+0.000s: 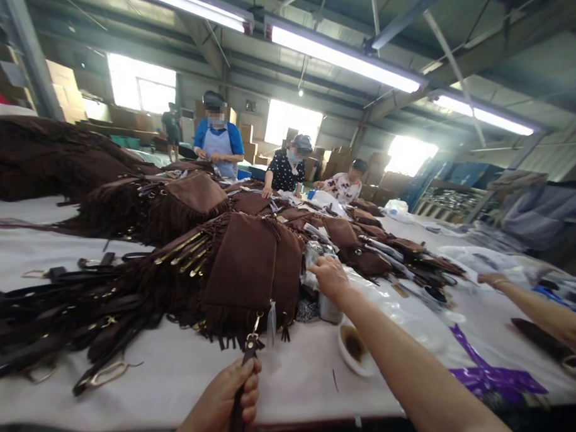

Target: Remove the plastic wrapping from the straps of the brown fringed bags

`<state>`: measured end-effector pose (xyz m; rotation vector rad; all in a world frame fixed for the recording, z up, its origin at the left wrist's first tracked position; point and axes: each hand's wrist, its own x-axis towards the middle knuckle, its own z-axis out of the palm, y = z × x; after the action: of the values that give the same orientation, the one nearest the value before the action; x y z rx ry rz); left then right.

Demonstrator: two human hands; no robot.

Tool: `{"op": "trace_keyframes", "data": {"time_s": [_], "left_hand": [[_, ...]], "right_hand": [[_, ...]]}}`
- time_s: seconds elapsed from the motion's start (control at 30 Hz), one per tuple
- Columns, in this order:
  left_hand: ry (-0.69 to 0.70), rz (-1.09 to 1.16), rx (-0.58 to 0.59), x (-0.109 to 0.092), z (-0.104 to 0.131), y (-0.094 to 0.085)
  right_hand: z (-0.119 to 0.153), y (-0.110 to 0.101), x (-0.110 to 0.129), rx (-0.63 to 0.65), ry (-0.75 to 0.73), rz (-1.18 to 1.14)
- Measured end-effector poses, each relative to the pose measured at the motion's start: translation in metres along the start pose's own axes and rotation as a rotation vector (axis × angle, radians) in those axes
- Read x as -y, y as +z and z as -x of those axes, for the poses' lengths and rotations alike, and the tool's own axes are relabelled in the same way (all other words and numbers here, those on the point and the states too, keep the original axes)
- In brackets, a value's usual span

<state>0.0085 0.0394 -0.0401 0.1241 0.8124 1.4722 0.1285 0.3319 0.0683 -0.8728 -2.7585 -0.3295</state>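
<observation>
My left hand (229,390) is closed around a dark brown strap (249,352), whose gold clasp points up at the lower edge of a fringed brown bag (241,265). A clear plastic tassel cover (271,322) hangs beside that clasp. My right hand (330,277) reaches out with curled fingers at a shiny silver wrapping (312,251); what its fingertips hold, if anything, is hidden. Below that hand stands a grey metallic container (331,309). A white bowl (354,350) with a brown stain inside sits under my right forearm.
Many loose brown straps (109,323) with gold hardware lie at left. Piled fringed bags (194,194) run across the white-covered table (154,375). Purple plastic (495,374) lies at right, near another person's hand (493,280). Several co-workers stand or sit across the table.
</observation>
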Motion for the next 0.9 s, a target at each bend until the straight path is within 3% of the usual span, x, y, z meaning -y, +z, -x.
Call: {"op": "trace_keyframes", "data": {"time_s": [0.13, 0.27, 0.37, 0.43, 0.5, 0.6, 0.7, 0.9], "left_hand": [[-0.031, 0.007, 0.011, -0.001, -0.001, -0.002], [-0.030, -0.009, 0.016, -0.001, -0.002, -0.003], [-0.017, 0.001, 0.024, -0.002, -0.001, -0.005], [-0.001, 0.018, 0.039, -0.003, 0.001, -0.005], [0.016, 0.032, 0.048, -0.004, 0.005, -0.003], [0.044, 0.023, 0.068, -0.004, 0.013, 0.004], [0.081, -0.080, 0.108, 0.001, 0.017, 0.014], [0.149, -0.299, 0.009, 0.009, 0.017, 0.017]], "right_hand": [[-0.027, 0.009, -0.006, 0.035, -0.051, -0.030], [-0.022, -0.006, 0.008, -0.042, -0.064, -0.099], [0.008, -0.021, 0.039, -0.121, -0.035, -0.464], [0.038, -0.025, 0.065, -0.080, 0.069, -0.860], [0.070, -0.022, 0.094, 0.011, 0.219, -1.085], [0.113, -0.010, 0.133, 0.061, 0.348, -1.125], [0.138, 0.003, 0.159, 0.104, 0.360, -1.141], [0.152, 0.005, 0.164, 0.104, 0.290, -1.224]]}}
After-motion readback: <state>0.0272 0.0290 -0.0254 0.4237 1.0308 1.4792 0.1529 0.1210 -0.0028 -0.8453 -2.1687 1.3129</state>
